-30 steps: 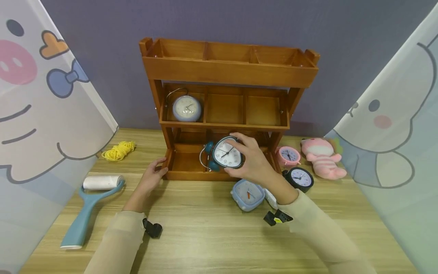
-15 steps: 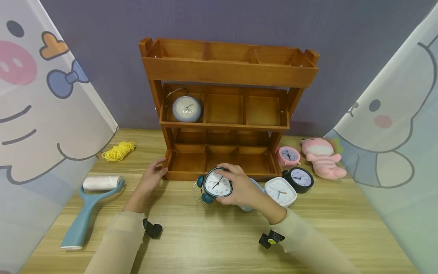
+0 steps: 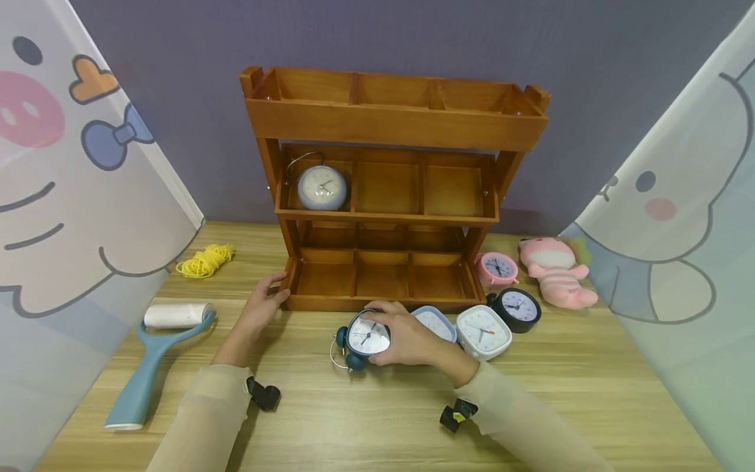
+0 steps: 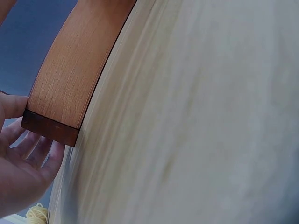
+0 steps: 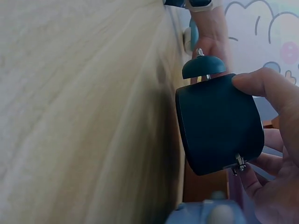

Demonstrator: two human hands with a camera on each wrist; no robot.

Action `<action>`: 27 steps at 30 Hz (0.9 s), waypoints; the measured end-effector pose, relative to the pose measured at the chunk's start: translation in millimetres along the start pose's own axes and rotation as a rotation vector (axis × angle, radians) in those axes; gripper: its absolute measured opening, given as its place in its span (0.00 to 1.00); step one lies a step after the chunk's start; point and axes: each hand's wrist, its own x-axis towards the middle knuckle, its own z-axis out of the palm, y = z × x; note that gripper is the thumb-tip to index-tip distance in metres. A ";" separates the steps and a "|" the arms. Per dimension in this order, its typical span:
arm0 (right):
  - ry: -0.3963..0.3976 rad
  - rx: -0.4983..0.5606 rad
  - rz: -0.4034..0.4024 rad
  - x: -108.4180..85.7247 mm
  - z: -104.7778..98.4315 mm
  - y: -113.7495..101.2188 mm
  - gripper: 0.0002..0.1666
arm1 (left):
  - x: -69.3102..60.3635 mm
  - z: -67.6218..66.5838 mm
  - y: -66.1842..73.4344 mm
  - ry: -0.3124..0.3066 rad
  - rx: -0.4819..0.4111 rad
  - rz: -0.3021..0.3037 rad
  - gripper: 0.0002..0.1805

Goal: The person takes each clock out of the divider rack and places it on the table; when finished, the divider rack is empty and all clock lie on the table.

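My right hand grips a dark teal twin-bell alarm clock by its body, in front of the wooden shelf rack. The clock's face points up and its bells and wire handle point left. In the right wrist view the clock's teal casing sits between thumb and fingers; whether it touches the table I cannot tell. My left hand rests against the left end of the rack's bottom tray. From the left wrist, thumb and fingers touch the tray's end without wrapping round it.
A round blue clock stands in the middle tier's left compartment. Right of my right hand lie a light blue clock, a white clock, a black clock, a pink clock and a plush toy. Yellow cord and a lint roller lie left.
My right hand has brought the teal clock from over the rack's bottom tray toward me, down and slightly left, in front of the rack. The left hand has stayed in place.
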 end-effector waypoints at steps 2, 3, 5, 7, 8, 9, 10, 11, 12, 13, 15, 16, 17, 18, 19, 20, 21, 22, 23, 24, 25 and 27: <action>-0.012 -0.005 0.011 0.9 2.1 2.3 0.44 | 0.1 0.0 -0.4 -0.003 -0.002 -0.001 0.29; -0.016 -0.005 0.020 1.4 2.8 3.1 0.44 | 0.1 0.0 -0.4 -0.005 -0.002 -0.001 0.29; -0.019 -0.004 0.040 2.4 3.3 4.4 0.44 | -0.1 -0.1 -0.3 -0.010 0.003 -0.002 0.29; -0.022 -0.003 0.060 3.2 3.2 5.4 0.44 | -0.4 -0.3 0.2 -0.016 0.004 -0.002 0.29; -0.026 -0.003 0.070 3.6 2.9 5.7 0.44 | -0.6 -0.3 0.6 -0.018 0.004 -0.001 0.29; -0.030 -0.002 0.078 3.8 2.5 5.9 0.44 | -0.8 -0.3 0.9 -0.021 0.004 -0.001 0.29; -0.038 -0.005 0.083 4.0 2.0 6.1 0.44 | -1.0 -0.3 1.1 -0.021 0.004 -0.001 0.29; -0.049 -0.009 0.088 4.2 1.4 6.2 0.44 | -1.0 -0.3 1.2 -0.023 0.004 -0.001 0.29; -0.057 -0.007 0.093 4.3 0.8 6.2 0.44 | -1.1 -0.2 1.5 -0.022 0.004 -0.003 0.29; -0.064 -0.006 0.096 4.4 -0.2 6.0 0.44 | -1.2 -0.2 1.5 -0.020 0.006 -0.004 0.29; -0.075 -0.009 0.106 4.6 -1.8 6.1 0.44 | -0.8 -0.2 1.1 -0.018 0.008 -0.005 0.29; -0.081 -0.011 0.112 4.9 -2.6 6.3 0.44 | -0.6 -0.2 1.0 -0.016 0.008 -0.005 0.29; -0.083 -0.011 0.118 5.0 -3.3 6.4 0.44 | -0.3 -0.2 0.6 -0.016 0.009 -0.006 0.29; -0.084 -0.010 0.124 5.2 -3.9 6.6 0.44 | -0.1 -0.3 0.3 -0.015 0.009 -0.006 0.29; -0.087 -0.010 0.129 5.3 -4.3 6.9 0.44 | 0.1 -0.5 0.0 -0.016 0.008 -0.005 0.29; -0.090 -0.009 0.135 5.4 -4.7 7.0 0.44 | 0.2 -0.6 -0.2 -0.016 0.005 -0.005 0.29; -0.093 -0.006 0.139 5.4 -5.1 6.9 0.44 | 0.3 -0.6 -0.2 -0.017 0.004 -0.004 0.29; -0.099 -0.002 0.143 5.3 -5.6 6.9 0.44 | 0.3 -0.7 -0.3 -0.018 0.001 -0.004 0.29; -0.101 0.005 0.145 5.1 -6.2 6.5 0.44 | 0.4 -0.8 -0.3 -0.020 -0.001 -0.005 0.29; -0.105 0.010 0.149 5.1 -6.7 6.2 0.44 | 0.2 -0.8 -0.1 -0.022 -0.006 -0.004 0.29; -0.108 0.013 0.149 5.0 -7.1 5.8 0.44 | 0.2 -0.7 -0.1 -0.023 -0.007 -0.004 0.30; -0.119 0.012 0.156 5.3 -8.1 5.0 0.44 | 0.1 -0.6 -0.1 -0.025 -0.007 -0.004 0.30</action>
